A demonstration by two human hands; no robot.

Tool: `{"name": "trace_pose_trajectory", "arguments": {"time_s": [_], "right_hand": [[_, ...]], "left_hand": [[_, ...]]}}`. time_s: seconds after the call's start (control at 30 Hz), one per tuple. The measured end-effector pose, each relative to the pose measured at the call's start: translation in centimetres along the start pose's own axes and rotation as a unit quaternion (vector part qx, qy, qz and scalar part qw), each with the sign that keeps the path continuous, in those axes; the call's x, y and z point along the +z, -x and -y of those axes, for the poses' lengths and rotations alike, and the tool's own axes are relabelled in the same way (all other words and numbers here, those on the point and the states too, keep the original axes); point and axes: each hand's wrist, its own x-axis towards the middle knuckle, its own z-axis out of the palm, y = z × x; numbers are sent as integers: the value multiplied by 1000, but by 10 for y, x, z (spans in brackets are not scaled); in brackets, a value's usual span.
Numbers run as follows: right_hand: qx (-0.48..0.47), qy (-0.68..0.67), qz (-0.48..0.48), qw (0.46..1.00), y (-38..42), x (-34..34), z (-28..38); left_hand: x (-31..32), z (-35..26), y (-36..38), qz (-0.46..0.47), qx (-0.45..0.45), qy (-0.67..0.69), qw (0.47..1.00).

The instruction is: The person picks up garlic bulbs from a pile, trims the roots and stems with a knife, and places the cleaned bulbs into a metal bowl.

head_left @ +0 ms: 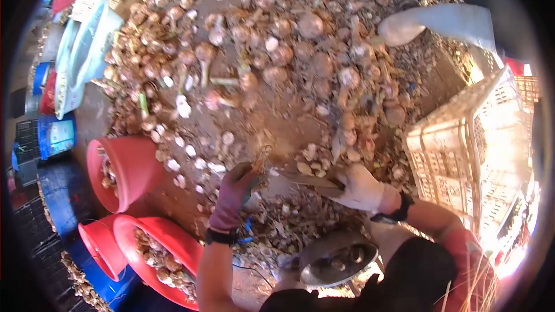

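Note:
My left hand (234,193), in a purple glove, is closed around a garlic (263,157) whose dry brown stalk sticks out beyond the fingers. Its bulb is mostly hidden by the glove. A knife (307,179) is gripped in my right hand (359,188), which wears a white glove. The blade points left toward my left hand, its tip close to the garlic. Ahead of both hands lies a wide spread of garlic bulbs (276,75), some with stalks, mixed with pale loose pieces (183,106).
Pink buckets (136,167) and a red basin (191,248) holding bulbs stand at left. A light-blue basin (95,52) leans farther back. A plastic crate (445,162) stands at right. A metal bowl (315,271) sits near my body, beside dry peelings (300,219). Someone's boot (404,28) rests upper right.

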Motion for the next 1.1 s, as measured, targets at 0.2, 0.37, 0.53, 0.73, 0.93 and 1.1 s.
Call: {"name": "trace_pose_trajectory", "arguments": {"time_s": [0.2, 0.37, 0.53, 0.73, 0.93, 1.1], "right_hand": [[-84, 20, 37, 996, -19, 22, 23], [72, 23, 23, 997, -22, 29, 7], [-15, -100, 67, 993, -4, 40, 48], [-12, -71, 63, 995, 6, 37, 51], [-95, 109, 97, 985, 21, 31, 56], [-123, 149, 85, 978, 23, 32, 52]], "left_hand": [[55, 15, 75, -55, 111, 184, 975], [58, 38, 93, 9, 102, 340, 935], [76, 29, 106, 22, 29, 305, 952], [75, 49, 96, -11, 216, 175, 960], [75, 46, 102, -153, 272, -137, 940], [79, 58, 109, -151, 220, -18, 963]]}}
